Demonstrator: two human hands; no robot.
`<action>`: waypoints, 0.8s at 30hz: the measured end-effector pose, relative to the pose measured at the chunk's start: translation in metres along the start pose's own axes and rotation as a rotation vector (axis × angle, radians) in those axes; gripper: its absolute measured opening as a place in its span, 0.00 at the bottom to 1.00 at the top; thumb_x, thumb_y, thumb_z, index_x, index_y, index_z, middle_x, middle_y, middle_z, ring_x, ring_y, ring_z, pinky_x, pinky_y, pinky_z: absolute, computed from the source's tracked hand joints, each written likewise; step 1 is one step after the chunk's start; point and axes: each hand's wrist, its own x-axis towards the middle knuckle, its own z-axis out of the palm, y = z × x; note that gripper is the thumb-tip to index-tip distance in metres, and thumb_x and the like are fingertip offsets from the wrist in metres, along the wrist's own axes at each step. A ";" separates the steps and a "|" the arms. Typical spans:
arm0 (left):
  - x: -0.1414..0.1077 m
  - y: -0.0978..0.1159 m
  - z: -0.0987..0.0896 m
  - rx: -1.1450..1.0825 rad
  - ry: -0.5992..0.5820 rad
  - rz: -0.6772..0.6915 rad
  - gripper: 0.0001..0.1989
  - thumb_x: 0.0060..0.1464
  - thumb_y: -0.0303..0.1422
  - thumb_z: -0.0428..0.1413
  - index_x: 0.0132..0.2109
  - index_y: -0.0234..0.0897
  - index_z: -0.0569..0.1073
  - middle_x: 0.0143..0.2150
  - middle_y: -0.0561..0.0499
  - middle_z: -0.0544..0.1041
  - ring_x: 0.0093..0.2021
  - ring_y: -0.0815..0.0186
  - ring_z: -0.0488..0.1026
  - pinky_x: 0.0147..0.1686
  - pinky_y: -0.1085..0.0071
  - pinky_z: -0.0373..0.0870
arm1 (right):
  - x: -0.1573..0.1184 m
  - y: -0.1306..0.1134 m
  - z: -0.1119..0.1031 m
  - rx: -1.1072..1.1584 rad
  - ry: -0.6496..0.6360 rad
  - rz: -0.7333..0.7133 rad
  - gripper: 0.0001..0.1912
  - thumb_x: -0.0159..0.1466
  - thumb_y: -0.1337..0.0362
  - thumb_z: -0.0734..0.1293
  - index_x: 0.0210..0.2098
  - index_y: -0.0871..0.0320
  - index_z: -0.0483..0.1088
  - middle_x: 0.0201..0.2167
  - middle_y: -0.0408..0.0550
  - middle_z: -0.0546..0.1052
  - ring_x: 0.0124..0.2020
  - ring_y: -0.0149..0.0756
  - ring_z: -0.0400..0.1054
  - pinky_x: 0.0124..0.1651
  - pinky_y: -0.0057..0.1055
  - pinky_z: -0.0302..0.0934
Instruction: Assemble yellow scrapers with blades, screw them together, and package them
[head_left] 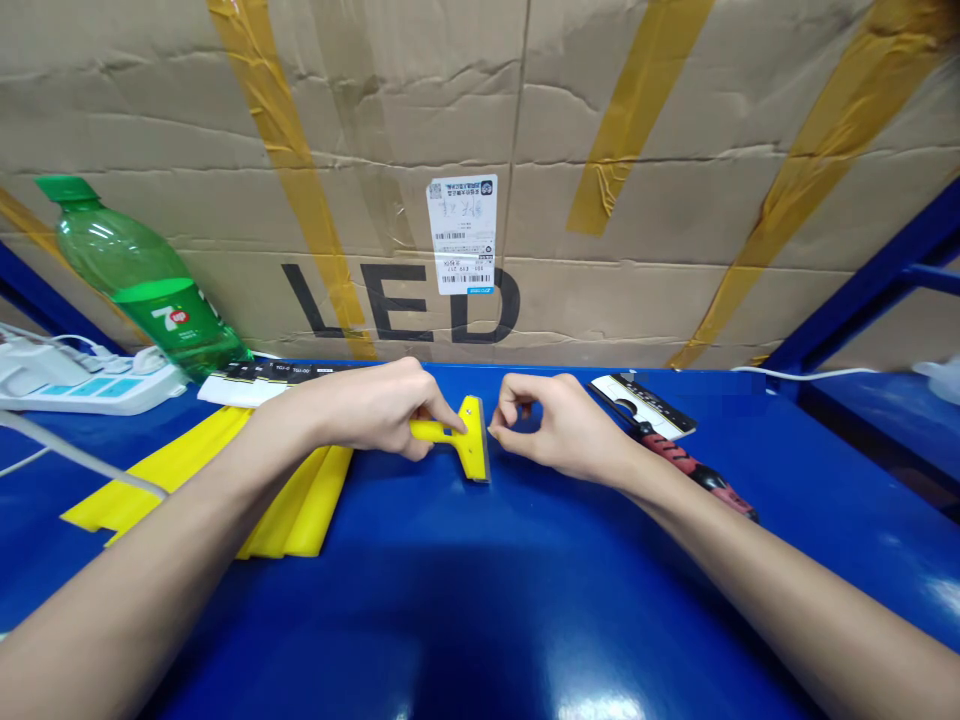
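My left hand [394, 410] is closed round the handle of a yellow scraper [472, 440], with its index finger reaching along to the head. The scraper's metal blade edge faces right, held over the blue table. Just right of that edge, my right hand [544, 425] makes a pinch with thumb and index finger, close to the blade. Whatever is between those fingertips, if anything, is too small to make out. Beyond the right wrist lies a screwdriver [697, 470] with a red and black handle, partly hidden by the forearm.
Yellow folded sheets [300, 505] lie under my left forearm, near a black-and-white package [247, 380]. A similar package [660, 405] rests at the right. A green 7up bottle [150, 280] and a white power strip [112, 390] stand left. A large cardboard box [585, 300] backs the blue table [480, 620].
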 end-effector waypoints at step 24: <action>-0.002 0.000 -0.006 -0.027 0.189 0.086 0.22 0.53 0.25 0.59 0.55 0.39 0.82 0.30 0.51 0.83 0.23 0.72 0.65 0.25 0.76 0.58 | 0.002 -0.004 -0.002 0.413 0.236 0.402 0.13 0.59 0.65 0.73 0.31 0.54 0.62 0.23 0.41 0.76 0.26 0.33 0.71 0.32 0.31 0.66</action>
